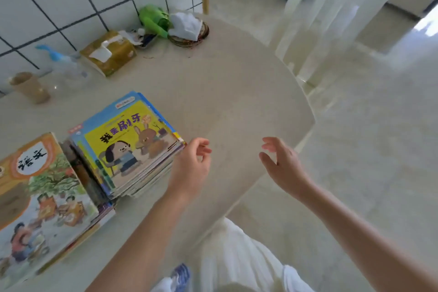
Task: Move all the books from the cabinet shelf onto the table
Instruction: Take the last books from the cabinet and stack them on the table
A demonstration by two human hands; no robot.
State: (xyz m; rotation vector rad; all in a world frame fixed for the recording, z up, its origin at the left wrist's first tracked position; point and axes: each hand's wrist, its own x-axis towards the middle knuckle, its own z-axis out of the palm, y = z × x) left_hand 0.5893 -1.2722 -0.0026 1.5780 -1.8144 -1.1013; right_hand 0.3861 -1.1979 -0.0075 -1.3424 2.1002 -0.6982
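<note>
Two stacks of picture books lie on the desk (225,92): the yellow-cover stack (132,147) and the textbook stack (45,201). The left hand (192,166) hovers just beside the yellow-cover stack, fingers loosely curled, holding nothing. The right hand (282,163) is apart, relaxed.

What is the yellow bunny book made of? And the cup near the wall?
The yellow bunny book looks like paper with a glossy printed cover; thin page edges show in the stack under it. The brown cup looks like paper or card, matte and plain, though blur leaves plastic possible.
</note>
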